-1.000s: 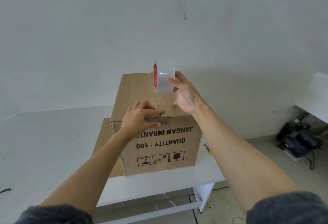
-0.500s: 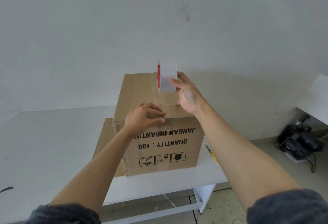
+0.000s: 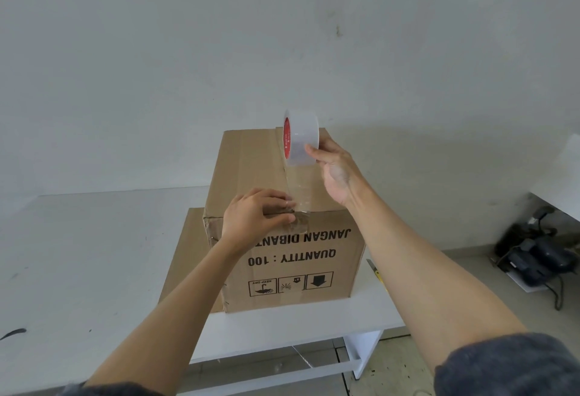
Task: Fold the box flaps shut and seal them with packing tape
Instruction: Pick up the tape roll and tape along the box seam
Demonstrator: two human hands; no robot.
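Observation:
A brown cardboard box (image 3: 295, 267) with upside-down black print stands on the white table (image 3: 88, 257), its top flaps folded shut. My right hand (image 3: 337, 171) grips a roll of clear packing tape (image 3: 301, 138) with a red core, held upright over the far part of the top seam. A strip of clear tape (image 3: 298, 190) runs from the roll along the seam to the near top edge. There my left hand (image 3: 254, 215) presses the tape's end over the edge, thumb on the box front.
A flat piece of cardboard (image 3: 185, 251) lies under and left of the box. A yellow utility knife (image 3: 376, 270) lies on the table right of the box. Dark power tools (image 3: 533, 257) sit on the floor at right. The wall is close behind.
My right hand has carried the roll farther back along the top seam, drawing out a longer strip of tape. My left hand has stayed at the near edge.

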